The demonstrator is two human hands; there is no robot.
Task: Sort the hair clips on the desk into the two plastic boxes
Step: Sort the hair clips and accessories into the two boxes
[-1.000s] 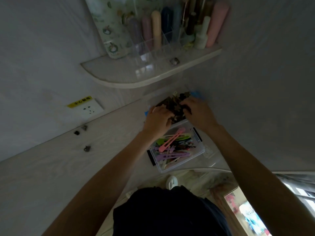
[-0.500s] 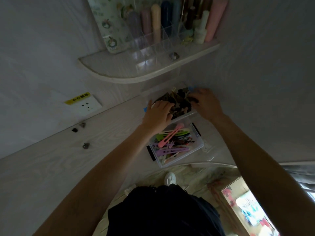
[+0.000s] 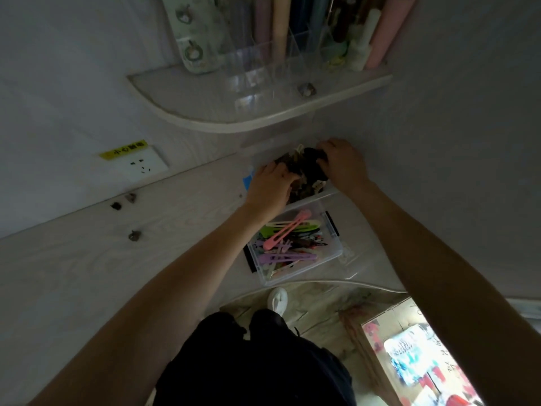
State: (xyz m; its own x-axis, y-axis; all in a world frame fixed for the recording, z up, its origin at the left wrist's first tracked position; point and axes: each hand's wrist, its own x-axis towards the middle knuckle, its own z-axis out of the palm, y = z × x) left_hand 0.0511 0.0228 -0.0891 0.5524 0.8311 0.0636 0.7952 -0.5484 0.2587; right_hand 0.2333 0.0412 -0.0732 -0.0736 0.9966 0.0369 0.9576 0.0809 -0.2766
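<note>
Two clear plastic boxes stand side by side on the pale desk. The near box (image 3: pixel 333 250) holds several long coloured clips (image 3: pixel 288 232), pink, purple and green. The far box (image 3: pixel 319 196) is heaped with dark claw clips (image 3: pixel 304 171). My left hand (image 3: pixel 270 187) lies on the left side of that heap, fingers bent into the clips. My right hand (image 3: pixel 342 162) is on the heap's right side, its fingers curled round a black clip (image 3: pixel 314 155). Three small dark clips (image 3: pixel 134 235) lie loose on the desk to the left.
A wall socket (image 3: pixel 140 165) with a yellow label sits at the desk's back edge. A corner shelf (image 3: pixel 234 115) above the boxes carries a clear organiser with tubes and bottles. Below the desk edge are my legs, a white shoe (image 3: pixel 277 300) and a cardboard box (image 3: pixel 409 347).
Both hands have shifted slightly further back on the dark heap, the right hand moving to the far right corner. The boxes have not moved.
</note>
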